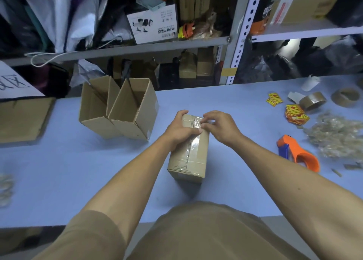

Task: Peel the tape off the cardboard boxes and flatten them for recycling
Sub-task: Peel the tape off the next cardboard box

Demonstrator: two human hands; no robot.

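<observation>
1. Cardboard boxes already opened (117, 110) stand at ten o'clock on the blue table (59, 171), flaps up, not yet flattened.
2. Dead centre lies the sealed box (188, 157), clear tape (193, 144) running along its top seam.
3. Left hand (180, 128) clamps the box's far end, fingers curled over it.
4. Right hand (218, 124) pinches at the tape's far end, seemingly lifting an edge.
5. It looks light and stiff; tape likely tears, so peel low from that corner.
6. At three o'clock: an orange tape dispenser (298, 153) and peeled tape scraps (337, 136).
</observation>
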